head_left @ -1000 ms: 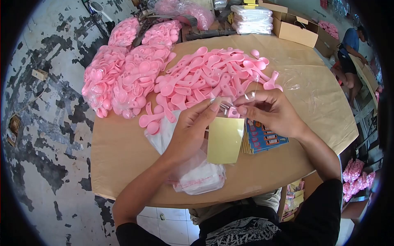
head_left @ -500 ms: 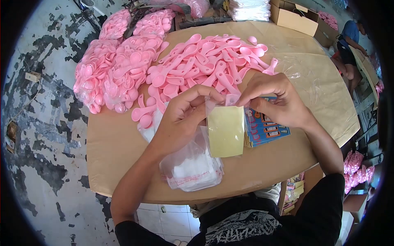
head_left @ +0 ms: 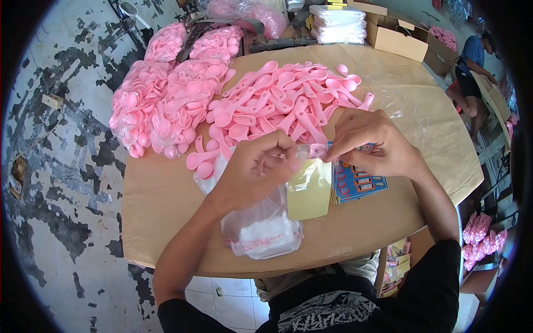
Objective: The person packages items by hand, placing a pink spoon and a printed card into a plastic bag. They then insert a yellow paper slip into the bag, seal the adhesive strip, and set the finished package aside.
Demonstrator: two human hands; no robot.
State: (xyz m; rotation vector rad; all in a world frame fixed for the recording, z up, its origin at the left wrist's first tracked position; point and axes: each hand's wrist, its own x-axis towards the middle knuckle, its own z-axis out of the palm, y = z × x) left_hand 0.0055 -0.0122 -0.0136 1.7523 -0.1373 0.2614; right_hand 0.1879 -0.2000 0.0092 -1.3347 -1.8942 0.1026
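I had the right hand (head_left: 376, 143) pinching the top of a clear bag (head_left: 305, 176) with a yellow card (head_left: 309, 202), above the table (head_left: 166, 205), beside blue cards (head_left: 362, 184). The left hand (head_left: 256, 171) blurred near its other corner; I couldn't tell its grip.

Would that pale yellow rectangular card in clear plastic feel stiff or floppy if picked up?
The pale yellow rectangular card is probably fairly stiff, since it hangs almost flat. It looks thin, so likely light. The shiny clear plastic film over it may be slippery.
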